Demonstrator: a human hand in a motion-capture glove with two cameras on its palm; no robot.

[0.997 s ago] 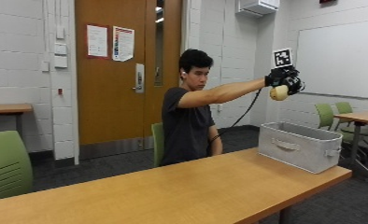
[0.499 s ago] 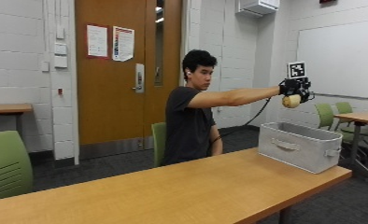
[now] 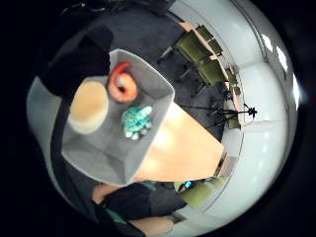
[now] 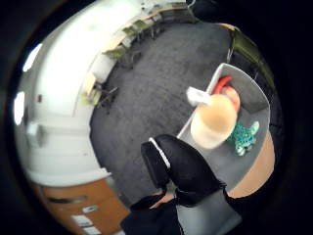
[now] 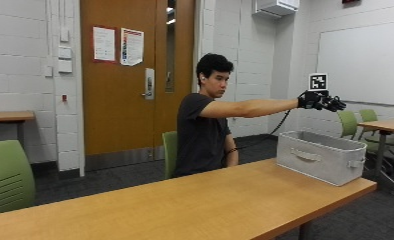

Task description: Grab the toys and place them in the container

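The grey fabric container [image 5: 317, 157] stands on the right end of the wooden table [image 5: 203, 205]. My gloved right hand [image 5: 320, 101] is stretched out high above it, fingers spread and holding nothing. In the palm views a pale yellow ball [image 3: 89, 106] [image 4: 213, 121] hangs between the palm and the container's inside, clear of the gloved thumb [image 4: 178, 164]. The outside view does not show the ball. A red curved toy [image 3: 122, 83] [image 4: 224, 83] and a teal spotted toy [image 3: 137, 121] [image 4: 243, 137] lie on the container's floor [image 3: 98, 158].
A green chair [image 5: 7, 175] stands at the left. Another green chair [image 5: 350, 122] and a second table [image 5: 387, 125] are to the right, past the container. Dark carpet surrounds the table.
My arm has swung right until the hand is over the container. The hand gripped the yellow ball before; now the fingers are spread and the ball is out of the grip.
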